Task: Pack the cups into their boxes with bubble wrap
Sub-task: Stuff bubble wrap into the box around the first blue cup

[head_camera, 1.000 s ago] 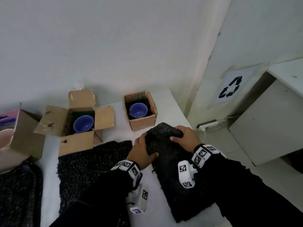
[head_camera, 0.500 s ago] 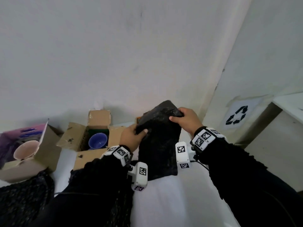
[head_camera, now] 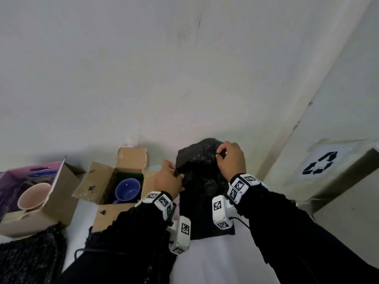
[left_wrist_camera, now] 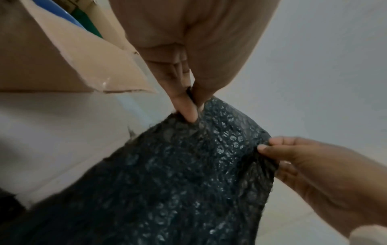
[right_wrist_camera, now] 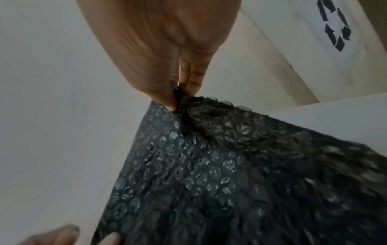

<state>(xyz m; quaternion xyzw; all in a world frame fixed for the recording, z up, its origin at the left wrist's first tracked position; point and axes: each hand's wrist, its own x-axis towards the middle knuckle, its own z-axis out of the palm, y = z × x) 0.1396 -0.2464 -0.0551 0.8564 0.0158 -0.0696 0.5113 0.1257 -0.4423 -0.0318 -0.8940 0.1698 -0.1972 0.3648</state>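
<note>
A black sheet of bubble wrap hangs in the air above the white table, held up by both hands. My left hand pinches its upper left edge, thumb against finger. My right hand pinches the upper right corner. Left of the hands an open cardboard box holds a blue cup. Further left, a purple-printed box lies tipped with a pink cup inside. The box behind the hanging sheet is hidden.
More black bubble wrap lies on the table at the lower left. A white wall rises just behind the boxes. To the right stands a cardboard bin with a recycling sign. The white table shows below the sheet.
Both hands have lifted the black bubble wrap off the table and now hold it hanging upright by its top edge. The head view has tilted upward toward the wall.
</note>
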